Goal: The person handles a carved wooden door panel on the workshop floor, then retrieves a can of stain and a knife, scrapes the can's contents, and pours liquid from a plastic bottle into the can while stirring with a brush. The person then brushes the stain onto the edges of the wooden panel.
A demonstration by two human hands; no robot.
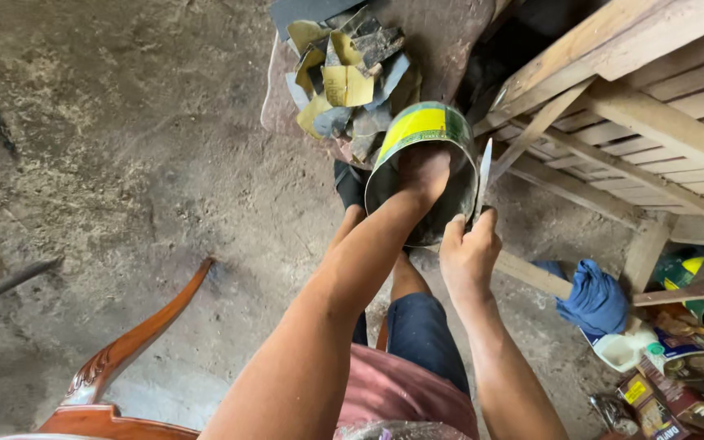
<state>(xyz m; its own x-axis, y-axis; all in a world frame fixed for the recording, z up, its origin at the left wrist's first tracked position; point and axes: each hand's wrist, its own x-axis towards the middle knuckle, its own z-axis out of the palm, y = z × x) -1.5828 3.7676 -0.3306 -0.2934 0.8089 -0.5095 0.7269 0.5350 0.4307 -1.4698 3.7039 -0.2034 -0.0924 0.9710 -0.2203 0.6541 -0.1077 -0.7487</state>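
Item: sandpaper roll [417,130], dark inside, yellow and green backing, curled into a loop above the dirt floor [124,163]. My left hand [424,173] is thrust inside the loop, fingers hidden, so I cannot tell its grip. My right hand [468,253] is closed round a thin blade [483,175], upright, just beside the roll's right edge. Nearby: sandpaper scraps [348,77] beyond, wooden frame [637,114] right, blue cloth [596,297] below it.
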